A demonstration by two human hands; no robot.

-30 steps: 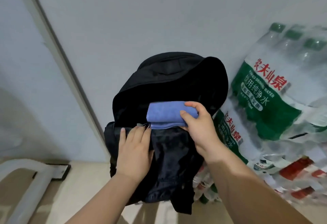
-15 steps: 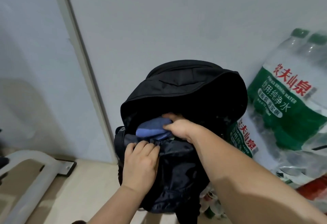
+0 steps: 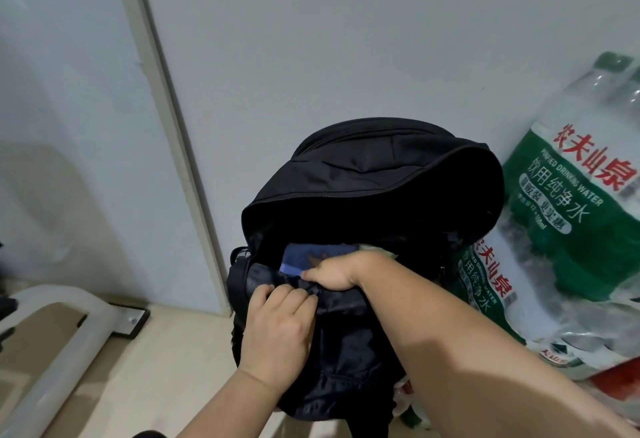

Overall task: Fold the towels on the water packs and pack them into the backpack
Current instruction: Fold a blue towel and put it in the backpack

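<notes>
Backpack [image 3: 374, 174] stands on the floor [image 3: 156, 368] at its back edge, leaning on the wall [image 3: 346, 39], water packs [image 3: 571, 237] touching its right side. Top flap thrown back, mouth wide open.

Towel [image 3: 311, 255]: blue, folded, sitting just inside the mouth at the front rim, upper part showing.

Right hand [image 3: 329, 273]: over the front rim and on the towel. Thumb [image 3: 308, 275] lies along the rim. The other fingers are hidden inside the bag, so I cannot tell whether they grip the towel or only press it.

Left hand [image 3: 278, 330]: on the front panel, fingers [image 3: 277, 294] curled tight and pinching the rim fabric, holding the mouth forward.

A pale green scrap shows behind the right wrist, too little to identify.

Judgement: the towel is going in but is not yet seated.

Risks from here:
- The fold opens if the towel is shoved from one end only; soft cloth bunches against the lining.
- The towel rides back up with the hand if the fingers drag it on the way out.
- If the left pinch slips, the limp front panel sags over the mouth and catches the cloth.
- A hard downward push could tip or slide the bag, since only the wall and the packs brace it.
</notes>
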